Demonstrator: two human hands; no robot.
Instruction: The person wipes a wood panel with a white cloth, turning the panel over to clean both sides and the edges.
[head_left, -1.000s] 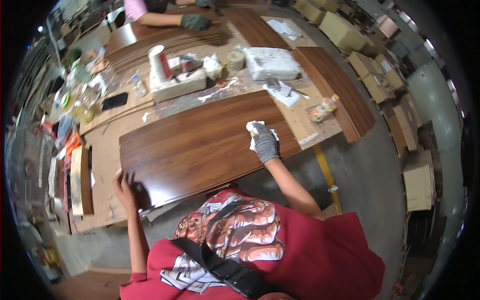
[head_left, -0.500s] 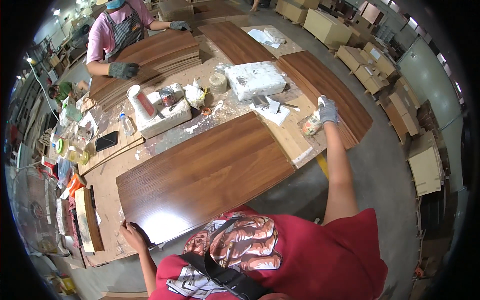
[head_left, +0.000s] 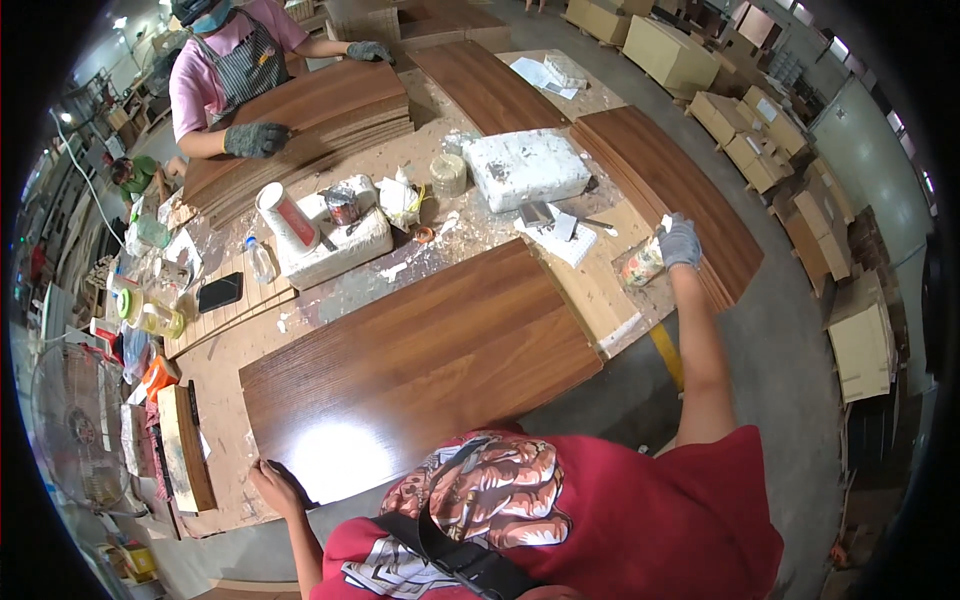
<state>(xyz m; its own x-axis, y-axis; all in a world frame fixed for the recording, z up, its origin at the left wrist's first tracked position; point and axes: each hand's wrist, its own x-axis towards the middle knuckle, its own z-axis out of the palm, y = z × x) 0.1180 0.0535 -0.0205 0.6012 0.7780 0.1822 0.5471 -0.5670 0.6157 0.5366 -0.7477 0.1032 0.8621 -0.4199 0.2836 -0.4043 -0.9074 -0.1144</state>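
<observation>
A brown wood-grain panel (head_left: 430,360) lies across the near part of the workbench in front of me. At its near left corner, my bare left hand (head_left: 276,486) grips the edge with its fingers. My right hand (head_left: 681,243), in a grey glove, is stretched out to the bench's right side. Its fingers close around the upper part of a can with a colourful label (head_left: 643,264) and a white top. The can stands tilted on the bench, beside a stack of brown panels (head_left: 690,190). Most of my right fingers are hidden behind the glove's back.
White paint-stained blocks (head_left: 528,170) carry or neighbour a white cup (head_left: 287,218), an open tin (head_left: 342,207) and scrapers (head_left: 562,226). A phone (head_left: 220,291) lies left. Across the bench, a gloved co-worker (head_left: 240,80) leans over stacked panels (head_left: 300,130). Cartons (head_left: 860,330) line the right.
The whole view has shifted slightly, so the bench appears lower and farther right. The co-worker's head has come further into view. Both my hands keep their holds on the panel and the can.
</observation>
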